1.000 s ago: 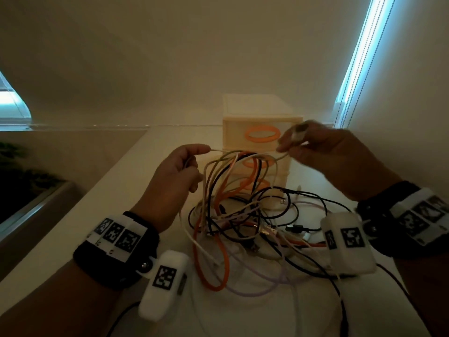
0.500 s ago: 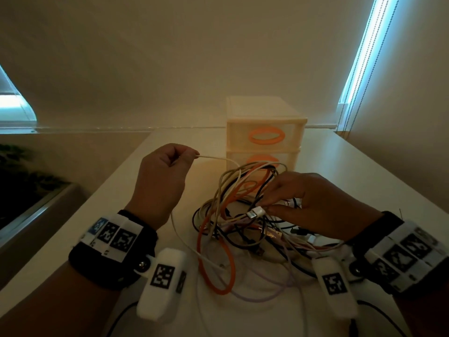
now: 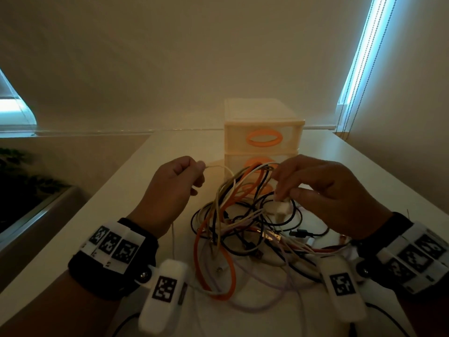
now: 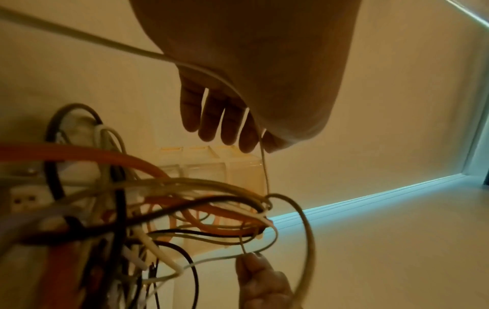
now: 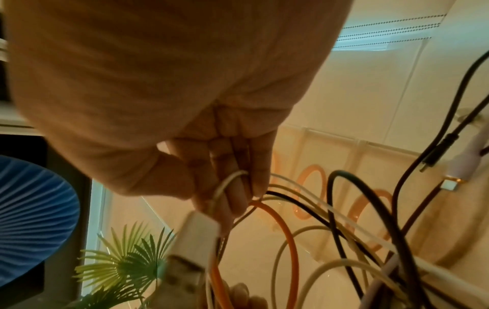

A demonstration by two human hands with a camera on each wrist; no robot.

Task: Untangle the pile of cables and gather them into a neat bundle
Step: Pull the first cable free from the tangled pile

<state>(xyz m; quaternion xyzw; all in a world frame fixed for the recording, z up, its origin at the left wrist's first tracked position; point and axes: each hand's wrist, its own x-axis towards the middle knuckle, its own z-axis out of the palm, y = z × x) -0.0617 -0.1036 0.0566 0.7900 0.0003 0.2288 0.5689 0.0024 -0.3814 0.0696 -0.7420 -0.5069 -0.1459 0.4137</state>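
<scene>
Risen again from the heap, the right hand (image 3: 323,190) pinches a white plug (image 3: 279,207).
Head view: left hand (image 3: 170,188) pinches a thin cream cable (image 3: 218,167); tangled cables (image 3: 243,229) lie mid-table (image 3: 102,215) before the drawer unit (image 3: 263,132), bare surface either side; left wrist view: cream strand runs between fingertips (image 4: 248,142); right wrist view: plug (image 5: 195,230) clamped in curled fingers (image 5: 232,198).

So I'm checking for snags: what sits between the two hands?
In the head view, raised loops of the cable tangle, orange, black and cream, arch between the left hand and the right hand.
</scene>
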